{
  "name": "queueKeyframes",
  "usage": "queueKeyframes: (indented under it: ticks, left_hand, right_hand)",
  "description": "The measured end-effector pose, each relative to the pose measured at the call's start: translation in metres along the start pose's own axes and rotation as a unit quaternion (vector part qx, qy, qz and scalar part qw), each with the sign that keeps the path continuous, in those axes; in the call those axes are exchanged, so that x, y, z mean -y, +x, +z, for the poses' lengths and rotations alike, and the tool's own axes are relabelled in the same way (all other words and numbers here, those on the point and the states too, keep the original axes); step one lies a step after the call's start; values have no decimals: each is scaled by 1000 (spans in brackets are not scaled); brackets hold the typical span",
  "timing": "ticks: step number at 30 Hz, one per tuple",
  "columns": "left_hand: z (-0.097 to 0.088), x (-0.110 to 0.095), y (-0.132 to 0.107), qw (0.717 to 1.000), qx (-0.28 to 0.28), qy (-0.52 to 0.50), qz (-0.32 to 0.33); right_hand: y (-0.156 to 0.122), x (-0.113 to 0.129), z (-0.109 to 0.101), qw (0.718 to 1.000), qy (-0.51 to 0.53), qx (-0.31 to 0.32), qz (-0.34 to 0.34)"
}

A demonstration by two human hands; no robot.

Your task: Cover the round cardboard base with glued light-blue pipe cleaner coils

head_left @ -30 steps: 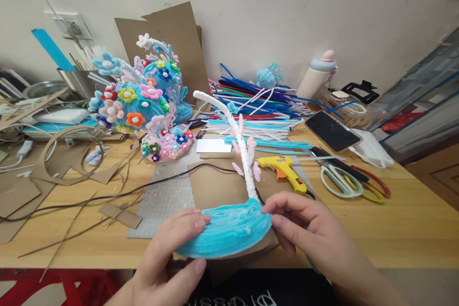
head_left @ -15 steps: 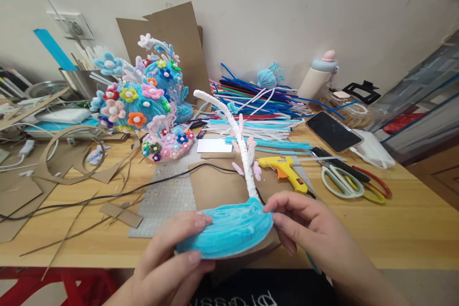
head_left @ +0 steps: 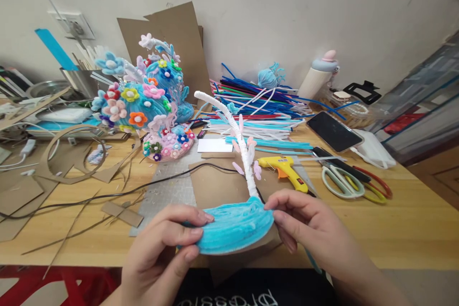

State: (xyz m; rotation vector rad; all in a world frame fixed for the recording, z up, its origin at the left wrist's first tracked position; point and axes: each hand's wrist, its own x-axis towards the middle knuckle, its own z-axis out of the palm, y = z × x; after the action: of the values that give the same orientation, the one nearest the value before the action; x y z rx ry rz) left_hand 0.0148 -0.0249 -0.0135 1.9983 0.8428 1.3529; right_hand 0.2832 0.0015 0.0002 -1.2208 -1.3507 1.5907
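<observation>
Low in the middle of the view I hold a light blue fuzzy dome (head_left: 234,224) on a cardboard base. A white pipe-cleaner stem (head_left: 241,146) with small pink petals curves up and left from it. My left hand (head_left: 163,253) grips the dome's left edge, thumb underneath and fingers curled over the top. My right hand (head_left: 311,232) pinches the right edge beside the foot of the stem.
A yellow glue gun (head_left: 285,172) lies just behind the dome, its black cord (head_left: 107,196) running left. Scissors (head_left: 344,180), a phone (head_left: 332,131), a pile of pipe cleaners (head_left: 258,110) and a flowered blue sculpture (head_left: 147,100) crowd the wooden table (head_left: 401,220). Cardboard scraps (head_left: 71,158) lie at the left.
My left hand has slid further over the dome's left edge, fingers curling more over the top. The dome has risen slightly. My right hand keeps its pinch.
</observation>
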Motion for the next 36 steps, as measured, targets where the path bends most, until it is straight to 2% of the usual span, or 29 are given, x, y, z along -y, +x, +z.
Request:
queueKeyframes:
  ticks: [3, 5, 7, 9, 11, 14, 18, 22, 26, 29, 32, 36]
  left_hand:
    - [-1, -7, 3, 999, 13, -13, -41]
    - [0, -12, 9, 998, 18, 16, -49]
    - [2, -15, 17, 993, 37, 113, -20]
    - [3, -17, 25, 975, 65, 209, 22]
    - [4, -18, 30, 966, 75, 242, 59]
    - [8, -15, 34, 970, 57, 213, 99]
    - [22, 2, 30, 985, 18, 115, 125]
    - [37, 21, 22, 992, -25, 59, 107]
    - [35, 22, 19, 994, -19, 81, 77]
    - [25, 13, 21, 982, 2, 132, 138]
    - [19, 6, 25, 956, 38, 201, 211]
    - [18, 3, 25, 946, 33, 241, 216]
  right_hand:
    - [0, 2, 2, 1000, -6, 8, 3]
    - [-1, 4, 3, 1000, -11, 13, 7]
    - [-2, 6, 5, 1000, -19, 14, 7]
    - [-3, 8, 7, 1000, -26, 17, 4]
    - [-4, 9, 7, 999, -33, 15, -1]
    - [-9, 15, 4, 997, -66, -9, -24]
    - [-19, 30, 0, 978, -177, -43, -105]
    - [-22, 41, 2, 952, -272, -38, -138]
    - [-17, 43, 6, 948, -287, -36, -133]
    - [-12, 44, 9, 948, -284, -33, -142]
    - [-11, 44, 11, 946, -284, -32, -150]
    - [-13, 39, 12, 953, -261, -44, -146]
